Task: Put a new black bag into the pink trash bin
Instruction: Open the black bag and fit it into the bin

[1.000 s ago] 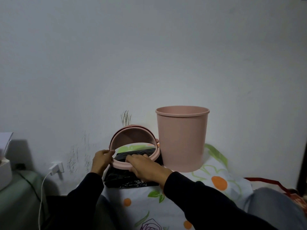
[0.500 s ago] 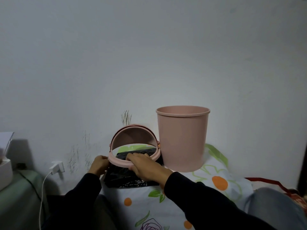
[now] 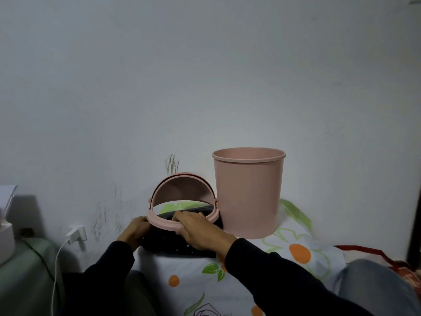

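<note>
both hands (image 3: 196, 231) grip the pink lid ring (image 3: 182, 221) over black bags (image 3: 180, 247); no readable writing.

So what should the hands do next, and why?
Probably lift the pink lid ring off and set it aside. It sits on top of the folded black bag, and both the left hand and right hand are at its rim. The pink bin stands open and unlined beside it, so the bag needs freeing first.

Surface: floral bedding (image 3: 307, 258) carrying everything.
Pink bin (image 3: 248, 195): standing upright at 1 o'clock.
Black bags (image 3: 180, 247): lying at 10 o'clock, just beside bin.
</note>
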A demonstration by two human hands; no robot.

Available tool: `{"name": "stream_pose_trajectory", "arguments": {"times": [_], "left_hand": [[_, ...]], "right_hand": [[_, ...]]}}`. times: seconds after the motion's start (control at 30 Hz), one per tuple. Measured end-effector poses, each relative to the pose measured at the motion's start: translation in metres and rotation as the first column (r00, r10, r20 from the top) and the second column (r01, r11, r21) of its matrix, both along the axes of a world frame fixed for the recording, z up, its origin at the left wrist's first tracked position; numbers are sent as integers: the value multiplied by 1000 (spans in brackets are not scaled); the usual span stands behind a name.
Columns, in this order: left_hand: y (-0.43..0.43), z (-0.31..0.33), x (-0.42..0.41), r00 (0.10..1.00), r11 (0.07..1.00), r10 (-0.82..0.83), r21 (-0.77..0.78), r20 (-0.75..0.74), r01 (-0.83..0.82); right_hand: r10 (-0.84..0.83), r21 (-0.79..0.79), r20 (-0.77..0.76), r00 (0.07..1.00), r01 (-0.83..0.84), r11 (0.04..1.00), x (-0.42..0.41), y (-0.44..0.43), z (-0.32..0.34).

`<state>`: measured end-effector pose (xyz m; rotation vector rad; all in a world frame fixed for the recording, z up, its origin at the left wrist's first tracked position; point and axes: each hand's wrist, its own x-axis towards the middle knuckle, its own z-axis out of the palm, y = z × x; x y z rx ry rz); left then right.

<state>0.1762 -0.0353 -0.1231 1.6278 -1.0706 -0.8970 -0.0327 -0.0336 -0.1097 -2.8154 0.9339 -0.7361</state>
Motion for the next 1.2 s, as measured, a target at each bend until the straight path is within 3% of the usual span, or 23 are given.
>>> {"name": "stream_pose_trajectory", "arguments": {"times": [0.23,0.37,0.73,1.2], "left_hand": [[-12,4,28,930,921,331,-158,-157,-355],[12,25,12,857,807,510,-304,-73,-506],[12,43,-8,843,701,529,-613,102,-366],[18,76,-30,831,656,530,-703,170,-275]], "right_hand": [[-1,0,16,1000,1,1000,1,-1,-2],[-13,8,7,1000,12,1000,2,-1,-7],[-54,60,-41,998,56,997,1,-4,-20],[-79,74,-119,990,88,993,4,-6,-34]]}}
